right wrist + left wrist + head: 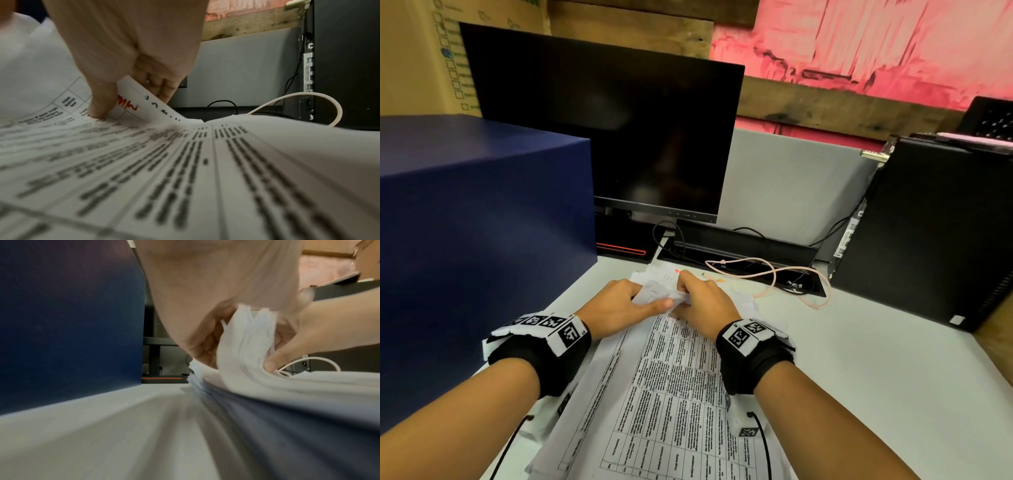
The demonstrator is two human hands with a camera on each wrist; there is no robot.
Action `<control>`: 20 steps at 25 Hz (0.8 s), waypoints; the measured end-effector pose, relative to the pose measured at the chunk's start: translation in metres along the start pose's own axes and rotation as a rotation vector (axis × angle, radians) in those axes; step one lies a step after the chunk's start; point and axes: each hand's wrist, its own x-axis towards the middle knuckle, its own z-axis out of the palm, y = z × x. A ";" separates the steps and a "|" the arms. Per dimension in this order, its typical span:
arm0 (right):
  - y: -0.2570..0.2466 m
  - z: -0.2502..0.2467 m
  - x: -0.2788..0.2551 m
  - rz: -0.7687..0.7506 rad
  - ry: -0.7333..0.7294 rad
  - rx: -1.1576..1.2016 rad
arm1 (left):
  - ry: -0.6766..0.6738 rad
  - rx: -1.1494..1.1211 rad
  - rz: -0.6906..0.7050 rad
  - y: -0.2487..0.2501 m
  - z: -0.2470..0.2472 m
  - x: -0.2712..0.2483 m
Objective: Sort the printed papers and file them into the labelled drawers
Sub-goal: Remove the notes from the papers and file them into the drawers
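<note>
The printed papers (pixel 674 387) lie in a loose stack on the grey desk (pixel 876 359) between the person's wrists. At the stack's far edge the left hand (pixel 619 303) pinches a curled-up wad of sheets and the right hand (pixel 703 301) nips one corner between thumb and fingers, probably to separate pages for sorting. Beyond, a blue box (pixel 476 219) stands just left and a dark monitor (pixel 606 126) behind; no labelled drawers can be made out.

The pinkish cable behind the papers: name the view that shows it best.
The head view: the pinkish cable shows its whole loop on the desk, beyond the papers. The right wrist view shows one arc; the left wrist view only a blurred bit.
</note>
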 end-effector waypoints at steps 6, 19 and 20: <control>-0.009 -0.018 -0.007 0.022 0.121 -0.041 | -0.024 0.209 -0.020 0.020 -0.015 -0.020; 0.016 -0.097 -0.057 0.225 0.437 0.924 | 0.474 -0.506 0.140 0.096 -0.037 -0.041; 0.010 -0.101 -0.057 0.180 0.475 0.968 | 0.479 -0.548 0.162 0.100 -0.037 -0.041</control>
